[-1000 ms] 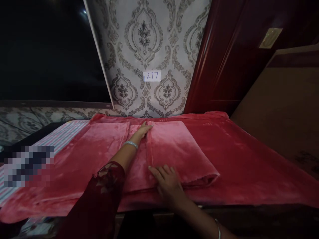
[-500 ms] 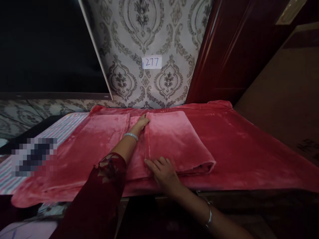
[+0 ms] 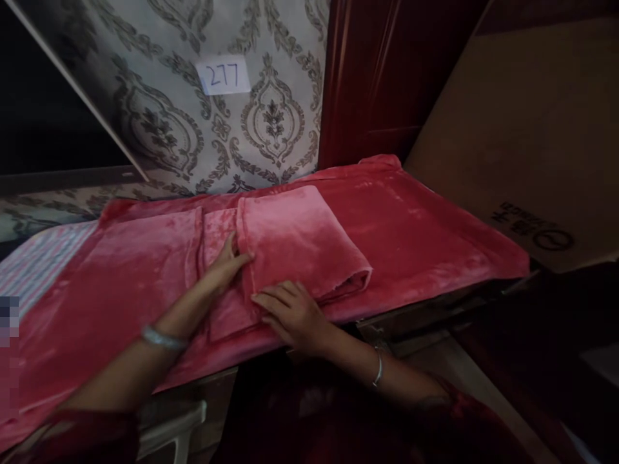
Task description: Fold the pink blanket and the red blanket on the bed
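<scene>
A pinkish-red plush blanket [image 3: 300, 238] lies on the cabinet top, its right part folded over into a thick flap whose long edge runs front to back. My left hand [image 3: 226, 263] touches the flap's left edge about halfway along, thumb on the flap and fingers apart. Near the flap's front left corner, my right hand [image 3: 297, 319] rests on the fabric with its fingers stretched out. A gap of lower fabric separates this edge from a second folded section [image 3: 149, 258] on the left.
Red plush cloth [image 3: 416, 232] spreads to the right under the flap. A cardboard box [image 3: 522, 142] leans on the right beside a dark red wooden panel [image 3: 372, 77]. Behind are patterned wallpaper and a paper label [image 3: 223, 75] reading 277. A screen [image 3: 53, 103] and striped cloth [image 3: 43, 258] are left.
My left hand has slid along the flap's edge from the far end toward me. My right hand stays by the front corner. The view has turned to the right and downward.
</scene>
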Motion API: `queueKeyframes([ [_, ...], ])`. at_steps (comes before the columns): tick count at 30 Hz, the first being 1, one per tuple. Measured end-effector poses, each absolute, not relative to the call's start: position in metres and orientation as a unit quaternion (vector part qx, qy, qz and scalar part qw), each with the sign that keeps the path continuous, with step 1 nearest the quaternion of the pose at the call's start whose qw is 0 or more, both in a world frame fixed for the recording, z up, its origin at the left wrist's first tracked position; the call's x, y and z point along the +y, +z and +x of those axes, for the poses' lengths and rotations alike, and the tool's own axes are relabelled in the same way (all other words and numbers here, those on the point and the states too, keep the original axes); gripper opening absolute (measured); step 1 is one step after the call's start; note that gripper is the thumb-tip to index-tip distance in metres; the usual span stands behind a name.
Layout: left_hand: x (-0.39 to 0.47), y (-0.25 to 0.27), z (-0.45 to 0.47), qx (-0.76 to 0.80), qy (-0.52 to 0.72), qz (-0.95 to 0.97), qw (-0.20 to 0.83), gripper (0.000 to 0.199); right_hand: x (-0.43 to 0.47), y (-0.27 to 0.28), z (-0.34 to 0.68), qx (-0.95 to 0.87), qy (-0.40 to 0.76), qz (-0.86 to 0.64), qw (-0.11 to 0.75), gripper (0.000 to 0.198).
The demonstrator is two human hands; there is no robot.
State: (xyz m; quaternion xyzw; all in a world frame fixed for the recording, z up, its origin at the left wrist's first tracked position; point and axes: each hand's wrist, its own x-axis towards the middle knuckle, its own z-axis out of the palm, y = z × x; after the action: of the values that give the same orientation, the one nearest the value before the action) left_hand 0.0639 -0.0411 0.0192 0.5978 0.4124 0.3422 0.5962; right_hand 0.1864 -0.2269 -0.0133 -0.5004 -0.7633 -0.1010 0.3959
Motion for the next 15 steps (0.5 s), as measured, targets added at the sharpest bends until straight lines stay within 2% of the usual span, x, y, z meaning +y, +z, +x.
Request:
queueKeyframes([
  [3, -0.079, 0.019, 0.049, 0.416, 0.321, 0.58, 0.622, 0.119, -0.258, -0.02, 0.216, -0.671, -0.162, -0.536, 0.485, 0.025],
  [6, -0.099, 0.019, 0.043, 0.401, 0.312, 0.572, 0.644, 0.12, -0.286, -0.033, 0.257, -0.515, -0.255, -0.632, 0.52, 0.028],
  [8, -0.103, 0.021, 0.043, 0.394, 0.316, 0.561, 0.655, 0.12, -0.293, -0.04, 0.279, -0.441, -0.272, -0.68, 0.518, 0.048],
  [11, -0.103, 0.023, 0.046, 0.407, 0.318, 0.543, 0.662, 0.122, -0.283, -0.045, 0.297, -0.431, -0.225, -0.711, 0.507, 0.079],
  [13, -0.101, 0.022, 0.047, 0.417, 0.316, 0.539, 0.66, 0.122, -0.271, -0.046, 0.301, -0.445, -0.195, -0.715, 0.502, 0.085],
  [15, -0.099, 0.018, 0.047, 0.411, 0.321, 0.544, 0.657, 0.121, -0.263, -0.049, 0.306, -0.447, -0.18, -0.717, 0.503, 0.083],
])
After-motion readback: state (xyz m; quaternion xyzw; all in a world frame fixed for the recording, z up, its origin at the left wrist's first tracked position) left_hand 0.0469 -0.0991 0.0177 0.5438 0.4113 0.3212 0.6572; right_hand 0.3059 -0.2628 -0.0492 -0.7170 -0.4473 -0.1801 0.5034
